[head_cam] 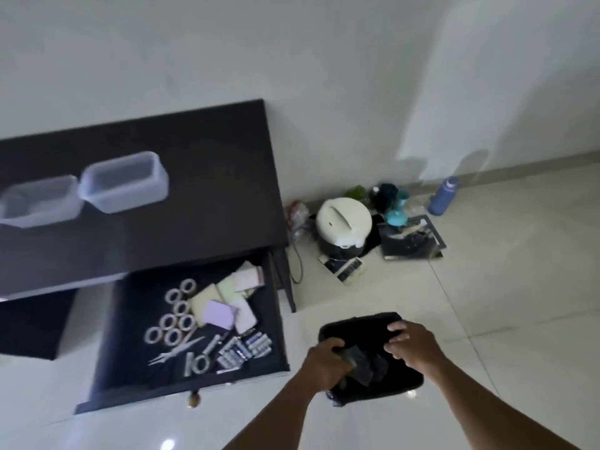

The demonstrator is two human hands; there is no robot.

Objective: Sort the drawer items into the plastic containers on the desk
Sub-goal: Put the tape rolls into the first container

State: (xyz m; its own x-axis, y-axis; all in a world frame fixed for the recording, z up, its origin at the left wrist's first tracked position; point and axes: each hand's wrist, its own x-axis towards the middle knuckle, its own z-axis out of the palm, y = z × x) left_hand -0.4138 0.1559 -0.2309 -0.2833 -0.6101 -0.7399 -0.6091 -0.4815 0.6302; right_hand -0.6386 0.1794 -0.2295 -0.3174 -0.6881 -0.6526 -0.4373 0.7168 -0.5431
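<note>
The dark drawer (130,368) stands pulled open under the desk (194,190). Inside lie several tape rolls (173,319), pastel sticky-note pads (224,300), batteries (243,349) and scissors (175,352). Two clear plastic containers sit on the desk, one at the left edge (39,201) and one beside it (125,181). To the right of the drawer, a black bin or stool (399,380) stands on the floor. My left hand (324,362) grips a dark object at its near left side. My right hand (412,344) rests curled on its far right edge.
A white rice cooker (344,222), cups (394,203), a blue bottle (443,196) and a dark tray of things (412,238) sit on the pale tiled floor against the wall. A cable (297,264) hangs beside the desk leg.
</note>
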